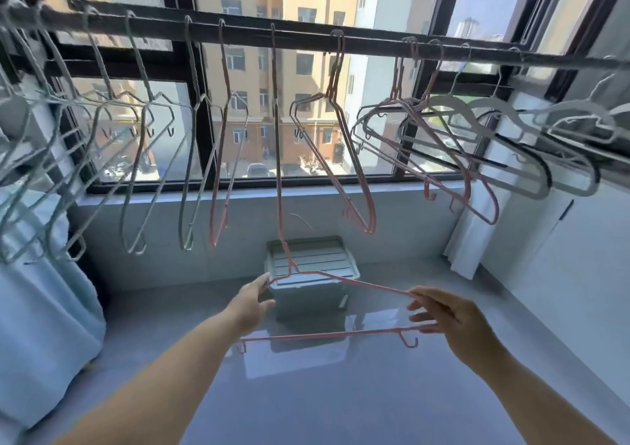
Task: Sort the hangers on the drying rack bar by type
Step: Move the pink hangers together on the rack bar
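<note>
A dark drying rack bar (pixel 306 37) runs across the top of the head view. Several pale green wire hangers (pixel 136 144) hang at its left. Pink wire hangers (pixel 344 158) hang in the middle. Thick white hangers (pixel 518 121) hang at the right. One pink hanger (pixel 327 334) hangs by its long neck from the bar's middle and sits flat in front of me. My left hand (pixel 250 303) touches its left shoulder with fingers apart. My right hand (pixel 446 318) pinches its right end between thumb and fingers.
A grey-green lidded storage box (pixel 312 267) stands on the glossy floor below the window. A pale blue cloth (pixel 37 291) hangs at the left. A white curtain (pixel 477 226) and a white wall close off the right side.
</note>
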Tool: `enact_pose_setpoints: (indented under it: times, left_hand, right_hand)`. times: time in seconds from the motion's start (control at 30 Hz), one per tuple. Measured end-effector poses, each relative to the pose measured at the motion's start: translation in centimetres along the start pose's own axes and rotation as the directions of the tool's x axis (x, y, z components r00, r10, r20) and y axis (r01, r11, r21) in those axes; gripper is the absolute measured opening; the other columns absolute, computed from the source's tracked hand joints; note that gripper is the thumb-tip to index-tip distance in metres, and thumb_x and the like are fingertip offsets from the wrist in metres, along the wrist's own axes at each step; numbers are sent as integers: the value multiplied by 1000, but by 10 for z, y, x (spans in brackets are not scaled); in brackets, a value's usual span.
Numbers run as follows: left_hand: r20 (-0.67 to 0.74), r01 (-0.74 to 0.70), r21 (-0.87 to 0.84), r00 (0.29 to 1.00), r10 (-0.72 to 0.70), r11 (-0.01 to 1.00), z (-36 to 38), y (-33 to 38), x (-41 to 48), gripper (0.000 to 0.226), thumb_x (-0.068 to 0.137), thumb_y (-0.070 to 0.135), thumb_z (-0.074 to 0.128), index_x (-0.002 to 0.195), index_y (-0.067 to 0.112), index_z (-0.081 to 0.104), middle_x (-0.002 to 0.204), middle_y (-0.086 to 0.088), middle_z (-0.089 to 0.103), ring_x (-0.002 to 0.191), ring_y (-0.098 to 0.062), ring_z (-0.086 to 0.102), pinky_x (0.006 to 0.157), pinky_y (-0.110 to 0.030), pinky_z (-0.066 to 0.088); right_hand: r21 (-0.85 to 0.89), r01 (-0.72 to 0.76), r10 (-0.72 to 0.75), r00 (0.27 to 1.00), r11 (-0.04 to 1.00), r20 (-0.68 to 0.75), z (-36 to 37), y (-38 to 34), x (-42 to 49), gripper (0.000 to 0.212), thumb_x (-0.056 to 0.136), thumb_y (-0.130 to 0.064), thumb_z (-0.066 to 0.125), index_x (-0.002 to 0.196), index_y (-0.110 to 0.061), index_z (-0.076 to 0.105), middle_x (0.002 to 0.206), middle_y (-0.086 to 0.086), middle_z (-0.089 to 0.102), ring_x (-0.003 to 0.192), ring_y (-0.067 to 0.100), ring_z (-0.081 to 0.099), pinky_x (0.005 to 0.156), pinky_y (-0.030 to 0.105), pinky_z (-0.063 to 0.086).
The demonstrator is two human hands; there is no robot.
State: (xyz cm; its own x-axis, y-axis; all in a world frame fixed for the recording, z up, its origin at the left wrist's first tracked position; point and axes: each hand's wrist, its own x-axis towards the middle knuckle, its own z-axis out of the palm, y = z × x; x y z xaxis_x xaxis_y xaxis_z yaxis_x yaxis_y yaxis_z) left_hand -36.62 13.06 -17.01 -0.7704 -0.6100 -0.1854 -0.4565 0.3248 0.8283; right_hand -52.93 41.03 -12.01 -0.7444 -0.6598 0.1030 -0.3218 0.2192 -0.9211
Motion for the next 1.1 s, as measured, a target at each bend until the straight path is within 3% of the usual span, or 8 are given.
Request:
enact_pose_setpoints:
  times: [0.13,0.2,0.33,0.43,0.53,0.67,0.9,1.1]
  left_hand:
    - [-37,-35,-19,999,34,999,-3,-9,-9,11,90,7,49,94,11,59,102,-8,62,104,-22,54,84,-24,36]
    - [-20,-72,-136,997,69,988,-8,-12,-19,16,90,7,50,79,10,61,81,-7,62,84,-21,56,72,-18,42]
    - [8,-91,-241,995,96,966,-17,-9,-39,21,89,4,49,79,9,67,61,-1,56,56,-10,47,52,-10,40]
    - [0,-94,-214,995,96,972,-14,-3,-48,24,90,4,48,79,12,68,55,2,52,51,-9,40,49,-13,34]
    - [-38,-113,-143,993,108,983,-12,3,-55,25,91,4,46,85,13,68,57,0,51,56,-14,38,53,-20,31]
    - [-102,-126,-111,988,114,986,-18,7,-55,24,91,4,45,87,14,67,59,0,51,56,-14,38,52,-18,32]
    - [-129,-109,-114,987,94,988,-10,14,-47,24,91,6,44,85,15,65,61,-1,50,56,-13,39,54,-19,33]
    - [-140,-4,-290,989,-38,957,14,13,-46,22,93,4,40,90,11,61,65,1,49,58,-10,41,53,-16,33]
  right_hand:
    - [71,-41,41,999,997,4,-7,11,5,21,91,-6,49,93,-16,67,92,8,67,73,11,68,60,21,56]
    - [55,-50,51,998,997,-31,-7,16,9,23,91,-8,51,88,-23,68,95,5,67,79,12,65,66,19,56]
    - [-148,-89,71,989,985,-126,-4,30,21,20,94,-14,48,102,-24,63,115,5,58,109,20,54,89,24,40]
    - [-375,-149,153,988,915,-19,8,39,27,47,96,-14,42,140,-22,28,148,8,23,138,25,22,111,35,19]
    - [-517,-163,202,979,841,19,27,41,25,70,95,-15,43,147,-17,-4,155,12,-8,144,26,-6,114,37,4]
    - [-584,-124,138,990,802,-21,46,47,21,77,94,-10,43,145,-19,-13,153,15,-19,143,28,-15,114,36,-2]
    - [-573,-28,141,978,819,154,72,32,5,72,90,-9,46,147,-27,5,155,3,-11,143,27,0,114,35,8]
    - [-469,140,91,894,872,438,114,28,-33,47,93,-21,49,138,-27,35,151,-4,21,141,11,15,110,18,10]
